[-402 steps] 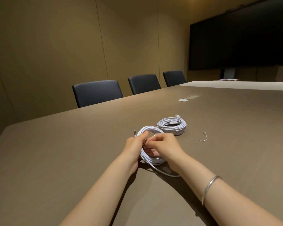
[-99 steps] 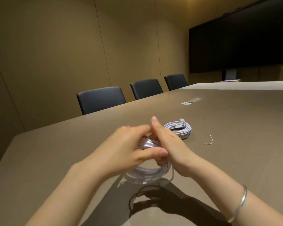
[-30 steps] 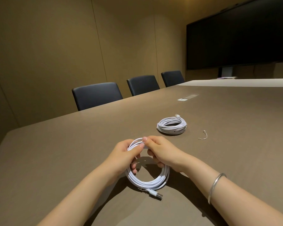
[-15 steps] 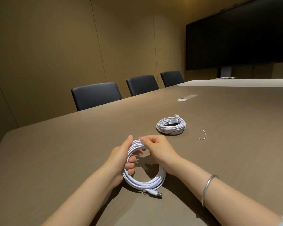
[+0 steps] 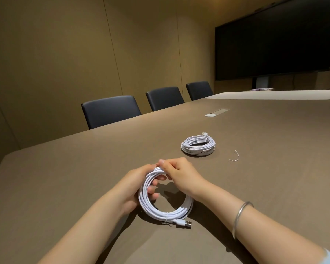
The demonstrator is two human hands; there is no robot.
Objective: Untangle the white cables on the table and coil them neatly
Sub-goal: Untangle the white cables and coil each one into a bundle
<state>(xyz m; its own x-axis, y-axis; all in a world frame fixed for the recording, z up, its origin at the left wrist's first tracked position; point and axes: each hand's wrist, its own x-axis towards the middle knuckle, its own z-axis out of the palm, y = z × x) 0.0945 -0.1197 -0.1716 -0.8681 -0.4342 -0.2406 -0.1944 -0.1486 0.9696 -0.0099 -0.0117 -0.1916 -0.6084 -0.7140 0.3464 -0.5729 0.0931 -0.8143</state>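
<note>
under both hands (image 5: 154, 180), a coil (image 5: 166, 211) (top hidden).

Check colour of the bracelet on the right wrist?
Silver bracelet, plain metal, clearest in the head view.

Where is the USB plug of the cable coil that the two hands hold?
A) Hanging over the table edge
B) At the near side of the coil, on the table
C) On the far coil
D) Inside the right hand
B: the USB plug lies on the table at the near side of the held cable coil, clear of the left hand and the right hand.
</note>
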